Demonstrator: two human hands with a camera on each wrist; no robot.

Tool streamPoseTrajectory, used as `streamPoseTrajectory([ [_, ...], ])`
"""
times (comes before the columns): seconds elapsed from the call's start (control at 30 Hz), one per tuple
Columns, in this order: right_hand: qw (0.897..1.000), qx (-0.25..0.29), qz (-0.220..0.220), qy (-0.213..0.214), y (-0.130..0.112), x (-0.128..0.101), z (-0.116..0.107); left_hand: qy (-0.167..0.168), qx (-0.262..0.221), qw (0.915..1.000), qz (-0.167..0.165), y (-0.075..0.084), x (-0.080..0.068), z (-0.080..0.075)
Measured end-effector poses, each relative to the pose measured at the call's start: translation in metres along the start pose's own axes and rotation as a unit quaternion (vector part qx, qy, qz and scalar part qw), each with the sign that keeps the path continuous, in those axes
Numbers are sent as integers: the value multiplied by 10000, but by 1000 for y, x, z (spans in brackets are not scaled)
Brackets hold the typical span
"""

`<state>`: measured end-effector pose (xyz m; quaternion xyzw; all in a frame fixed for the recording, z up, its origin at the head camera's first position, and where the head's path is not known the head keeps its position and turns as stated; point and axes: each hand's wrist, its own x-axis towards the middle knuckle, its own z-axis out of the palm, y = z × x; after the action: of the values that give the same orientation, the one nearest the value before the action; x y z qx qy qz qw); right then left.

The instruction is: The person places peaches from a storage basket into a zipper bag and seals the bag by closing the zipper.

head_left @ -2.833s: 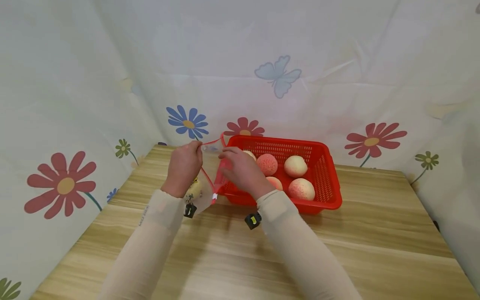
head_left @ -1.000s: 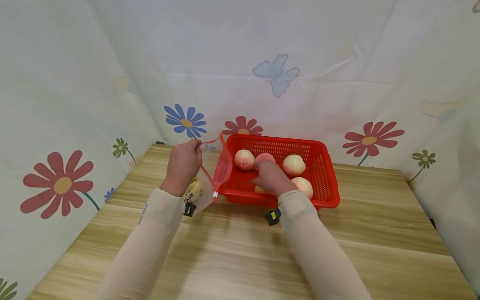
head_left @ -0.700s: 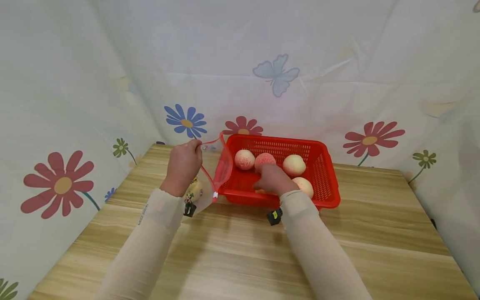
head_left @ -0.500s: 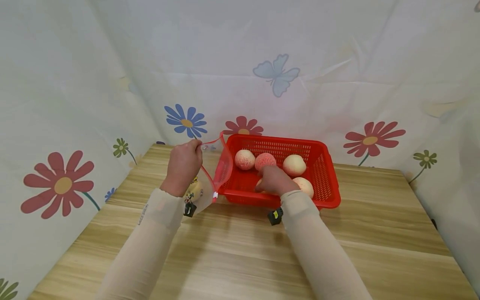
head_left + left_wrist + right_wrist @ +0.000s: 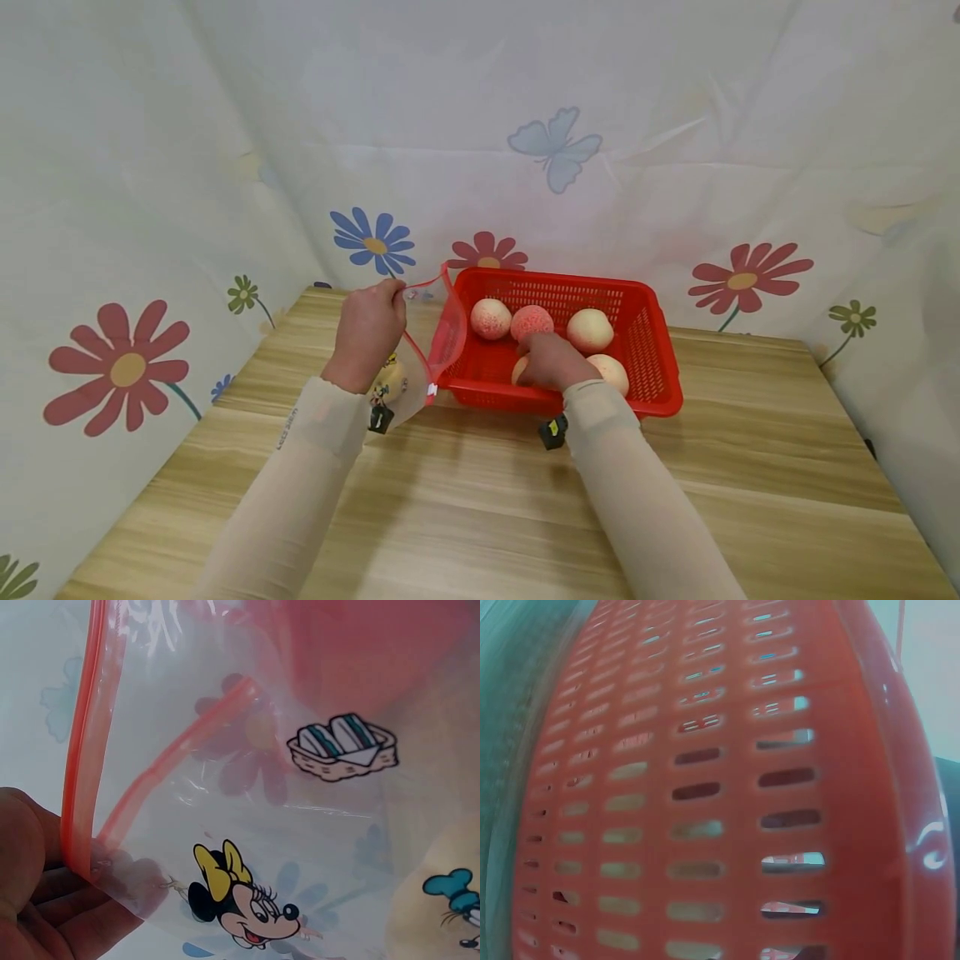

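Note:
In the head view my left hand (image 5: 367,333) pinches the rim of a clear zip bag (image 5: 420,329) with a red zip edge and cartoon prints. The bag's mouth gapes toward the red basket (image 5: 660,367). A pale round thing shows through the bag's lower part. The left wrist view has the bag's corner between the left thumb and fingers (image 5: 67,915). My right hand (image 5: 553,360) is down inside the basket, its fingers curled over a peach (image 5: 518,370) that is mostly hidden beneath it. The right wrist view shows only the basket's slotted wall (image 5: 735,772).
Around the right hand in the basket lie a speckled peach (image 5: 491,319), a pinker peach (image 5: 532,322), a cream peach (image 5: 590,331) and another peach (image 5: 611,374). The basket stands on a wooden table (image 5: 465,517) against a flower-printed curtain (image 5: 660,117).
My right hand has left the bag's mouth, moved right into the basket and settled over the front peach, its fingers drawing in around it. My left hand stays on the bag.

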<state>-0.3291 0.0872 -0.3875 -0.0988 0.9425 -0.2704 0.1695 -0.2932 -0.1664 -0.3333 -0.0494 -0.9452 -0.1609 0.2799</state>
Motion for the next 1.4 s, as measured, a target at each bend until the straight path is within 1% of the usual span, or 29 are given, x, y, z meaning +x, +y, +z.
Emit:
streamPoseTrajectory([
  [0.17,9999,-53,-90,78,0,-1,0,-26,10,10000,-11,0,0,0],
  [0.43,9994,15,-240,234,-5,-4,-4,-54,39,10000,-61,1,2,-2],
  [0.53,9989,-19,-335,324,-9,-5,-7,-15,2,10000,-21,1,3,-2],
  [0.77,9957,-190,-757,493,-22,-9,-16,67,7,10000,54,0,3,-1],
  [1.0,9937,-305,-833,683,-34,-14,-22,37,-41,10000,58,0,2,-1],
  [1.23,9897,-252,-1100,883,-43,-19,-24,38,-26,10000,69,0,1,-1],
  [1.4,9875,-66,-1184,1035,-51,-23,-25,49,-49,9999,77,1,0,-1],
])
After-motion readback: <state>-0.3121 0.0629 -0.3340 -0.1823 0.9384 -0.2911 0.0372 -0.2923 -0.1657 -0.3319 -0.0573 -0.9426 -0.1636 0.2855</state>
